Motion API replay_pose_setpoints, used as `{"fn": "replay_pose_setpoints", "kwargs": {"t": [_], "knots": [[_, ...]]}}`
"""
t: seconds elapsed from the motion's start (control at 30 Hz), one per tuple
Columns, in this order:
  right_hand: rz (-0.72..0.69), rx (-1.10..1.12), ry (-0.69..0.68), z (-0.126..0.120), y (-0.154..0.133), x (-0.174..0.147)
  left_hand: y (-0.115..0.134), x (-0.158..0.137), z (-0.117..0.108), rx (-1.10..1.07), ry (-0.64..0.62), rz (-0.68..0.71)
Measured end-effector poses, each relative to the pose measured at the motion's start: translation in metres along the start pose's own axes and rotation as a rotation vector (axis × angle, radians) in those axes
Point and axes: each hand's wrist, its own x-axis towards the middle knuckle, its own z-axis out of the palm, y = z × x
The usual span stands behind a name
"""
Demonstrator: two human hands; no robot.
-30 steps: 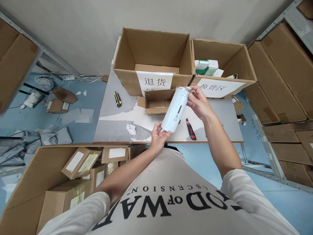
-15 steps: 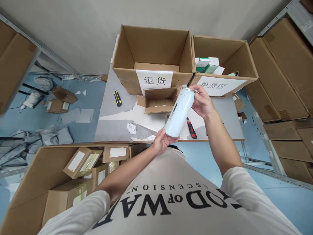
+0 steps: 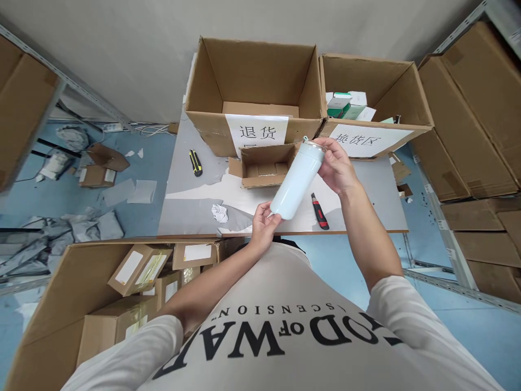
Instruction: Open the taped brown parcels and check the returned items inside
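A pale blue tumbler (image 3: pixel 297 182) is held tilted above the table, its lidded end up and to the right. My right hand (image 3: pixel 337 165) grips it near the silver-rimmed lid. At its base, my left hand (image 3: pixel 264 224) closes thumb and fingers on the lower edge. Behind the tumbler, a small open cardboard box (image 3: pixel 266 179) sits on the table, its right side partly hidden. A red and black utility knife (image 3: pixel 319 212) lies to the right below my right hand.
Two large open cartons, one left (image 3: pixel 203 127) and one right (image 3: pixel 421 119), stand at the back with paper labels. A yellow and black cutter (image 3: pixel 196 163) and crumpled paper (image 3: pixel 220 213) lie left on the table (image 3: pixel 183 217). A carton of parcels (image 3: pixel 52 304) stands lower left.
The tumbler has been turned about its length, so its printed lettering no longer shows. My left hand has shifted from under the base to its left side.
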Motion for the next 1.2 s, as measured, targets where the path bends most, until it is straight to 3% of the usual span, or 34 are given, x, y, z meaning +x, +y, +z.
{"fn": "replay_pose_setpoints", "kwargs": {"t": [0.13, 0.27, 0.4, 0.5, 0.67, 0.77, 1.0, 1.2], "knots": [[-0.051, 0.024, -0.068, -0.004, -0.012, 0.001, 0.008, -0.001, 0.000, -0.180, -0.079, -0.160], [-0.037, 0.059, -0.115, -0.004, -0.017, 0.002, 0.015, -0.002, 0.001, -0.264, -0.233, -0.427], [0.003, 0.058, -0.082, 0.000, -0.008, 0.004, 0.017, 0.000, 0.002, -0.283, -0.275, -0.573], [0.009, 0.037, -0.037, 0.002, -0.003, 0.006, 0.014, 0.003, 0.004, -0.255, -0.221, -0.497], [0.035, 0.006, 0.007, -0.001, 0.000, 0.010, 0.007, 0.004, 0.006, -0.095, -0.098, -0.123], [0.050, -0.003, 0.019, -0.003, 0.002, 0.011, 0.003, 0.003, 0.006, -0.003, -0.067, -0.058], [0.077, 0.015, -0.073, -0.006, -0.006, 0.011, 0.003, 0.003, 0.006, -0.127, -0.048, -0.096], [0.086, 0.040, -0.121, -0.007, -0.005, 0.013, 0.008, 0.005, 0.004, -0.300, -0.193, -0.433]]}}
